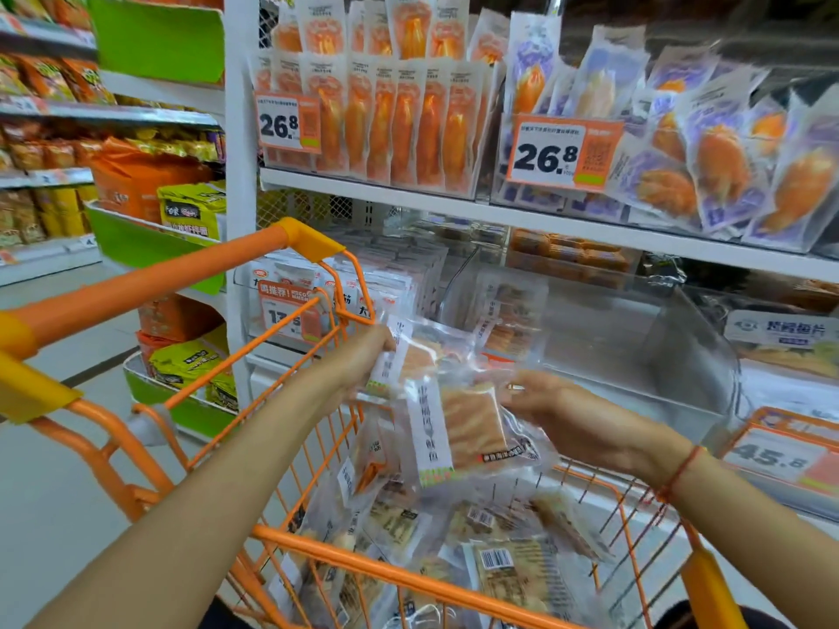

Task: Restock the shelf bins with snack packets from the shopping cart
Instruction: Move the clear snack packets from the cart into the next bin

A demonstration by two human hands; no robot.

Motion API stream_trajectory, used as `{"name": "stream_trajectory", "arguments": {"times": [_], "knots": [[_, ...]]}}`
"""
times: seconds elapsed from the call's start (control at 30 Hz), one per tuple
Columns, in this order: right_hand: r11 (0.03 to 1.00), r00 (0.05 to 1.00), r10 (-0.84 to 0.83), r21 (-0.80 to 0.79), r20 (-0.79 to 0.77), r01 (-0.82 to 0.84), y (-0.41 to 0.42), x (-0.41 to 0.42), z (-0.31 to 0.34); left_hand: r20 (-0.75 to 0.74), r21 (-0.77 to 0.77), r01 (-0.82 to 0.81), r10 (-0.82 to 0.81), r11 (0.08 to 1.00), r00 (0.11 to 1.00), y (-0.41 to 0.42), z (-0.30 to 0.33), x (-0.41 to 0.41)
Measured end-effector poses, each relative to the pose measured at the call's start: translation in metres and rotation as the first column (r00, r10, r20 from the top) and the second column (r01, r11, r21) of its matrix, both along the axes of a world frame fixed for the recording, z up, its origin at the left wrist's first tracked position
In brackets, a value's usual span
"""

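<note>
The snack packets (458, 419) were held above the shopping cart (395, 569), at about seven o'clock from the clear shelf bin (635, 338). They looked light, floppy and slick in their film, likely to slide apart, so best pinched at the stiff sealed edges. The left hand (358, 360) gripped the upper packet's left edge; the right hand (558, 410), fingers half curled, pinched the right edge of the lower one
</note>
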State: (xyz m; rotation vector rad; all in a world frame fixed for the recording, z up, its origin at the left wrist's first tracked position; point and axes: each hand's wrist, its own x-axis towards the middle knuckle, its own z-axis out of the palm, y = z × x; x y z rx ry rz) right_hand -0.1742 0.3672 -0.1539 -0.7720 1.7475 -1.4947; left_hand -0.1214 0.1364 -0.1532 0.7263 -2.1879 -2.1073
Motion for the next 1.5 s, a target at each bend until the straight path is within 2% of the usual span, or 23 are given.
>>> {"name": "stream_trajectory", "arguments": {"times": [0.07,0.13,0.23,0.33,0.4,0.5,0.6,0.67,0.7,0.73,0.8,0.83,0.87,0.93,1.0,1.03,1.07,1.1,1.23,1.3,1.37,1.4,1.5], "knots": [[0.992,0.991,-0.106,-0.062,0.084,0.111,-0.004,-0.001,0.000,-0.020,0.032,0.026,-0.026,0.999,0.999,0.009,-0.004,0.000],[0.974,0.973,-0.210,-0.070,0.097,0.217,-0.009,-0.004,-0.002,-0.067,0.088,0.059,-0.053,0.994,0.996,0.015,-0.010,-0.002],[0.913,0.916,-0.401,-0.094,-0.028,0.397,-0.021,-0.006,-0.001,-0.135,0.191,0.073,-0.047,0.979,0.990,0.018,-0.015,-0.004],[0.795,0.786,-0.603,-0.185,-0.132,0.578,-0.034,-0.008,-0.003,-0.144,0.226,0.141,-0.111,0.964,0.983,0.021,-0.014,-0.002],[0.742,0.718,-0.669,-0.220,-0.191,0.633,-0.042,-0.011,-0.007,-0.137,0.151,0.160,-0.140,0.975,0.981,0.025,-0.013,0.001],[0.735,0.642,-0.675,-0.260,-0.363,0.626,-0.050,-0.009,-0.008,-0.152,-0.011,0.126,-0.127,0.992,0.980,0.023,-0.015,-0.001],[0.711,0.455,-0.666,-0.318,-0.590,0.628,-0.050,-0.004,-0.011,-0.279,-0.226,-0.077,0.012,0.971,0.960,0.014,-0.012,-0.006],[0.686,0.331,-0.669,-0.380,-0.665,0.621,-0.046,0.002,-0.020,-0.412,-0.284,-0.237,0.104,0.929,0.905,0.005,-0.006,-0.005],[0.716,0.311,-0.624,-0.364,-0.717,0.596,-0.047,0.005,-0.026,-0.430,-0.264,-0.289,0.156,0.920,0.889,0.003,-0.003,-0.004],[0.788,0.331,-0.518,-0.290,-0.788,0.543,-0.048,0.007,-0.032,-0.423,-0.230,-0.321,0.202,0.919,0.883,0.000,-0.001,-0.004],[0.949,0.396,-0.084,0.048,-0.915,0.313,-0.052,0.006,-0.045,-0.379,-0.186,-0.325,0.237,0.927,0.895,-0.002,-0.002,-0.005],[0.950,0.372,0.175,0.256,-0.911,0.180,-0.056,0.007,-0.049,-0.356,-0.179,-0.310,0.232,0.934,0.905,-0.002,-0.004,-0.005],[0.909,0.291,0.374,0.410,-0.881,0.074,-0.062,0.007,-0.055,-0.345,-0.175,-0.303,0.230,0.937,0.910,-0.003,-0.006,-0.007],[0.817,0.076,0.576,0.573,-0.814,-0.056,-0.078,0.010,-0.070,-0.330,-0.148,-0.309,0.248,0.939,0.911,-0.004,-0.009,-0.008],[0.736,-0.101,0.663,0.671,-0.741,-0.087,-0.096,0.017,-0.085,-0.311,-0.110,-0.314,0.267,0.943,0.912,-0.006,-0.010,-0.009],[0.706,-0.166,0.684,0.702,-0.710,-0.094,-0.105,0.022,-0.093,-0.303,-0.095,-0.308,0.267,0.947,0.915,-0.005,-0.009,-0.008],[0.695,-0.191,0.689,0.712,-0.699,-0.099,-0.111,0.028,-0.096,-0.297,-0.083,-0.299,0.263,0.951,0.918,-0.005,-0.009,-0.007],[0.707,-0.164,0.680,0.699,-0.714,-0.109,-0.114,0.031,-0.096,-0.288,-0.071,-0.287,0.256,0.955,0.923,-0.004,-0.008,-0.006],[0.714,0.132,0.699,0.697,-0.703,-0.067,-0.100,0.023,-0.063,-0.266,-0.042,-0.280,0.260,0.959,0.928,-0.003,-0.004,-0.003],[0.708,0.380,0.684,0.692,-0.623,-0.142,-0.078,0.010,-0.042,-0.253,-0.065,-0.294,0.270,0.954,0.929,-0.005,-0.005,-0.005],[0.750,0.621,0.611,0.611,-0.492,-0.254,-0.051,0.001,-0.021,-0.243,-0.080,-0.288,0.262,0.954,0.934,-0.006,-0.006,-0.007],[0.778,0.711,0.563,0.561,-0.421,-0.283,-0.037,-0.003,-0.010,-0.242,-0.088,-0.283,0.255,0.955,0.936,-0.006,-0.007,-0.008],[0.875,0.855,0.394,0.422,-0.338,-0.237,-0.003,-0.007,0.018,-0.199,-0.097,-0.243,0.221,0.965,0.955,-0.001,-0.003,-0.005]]}}
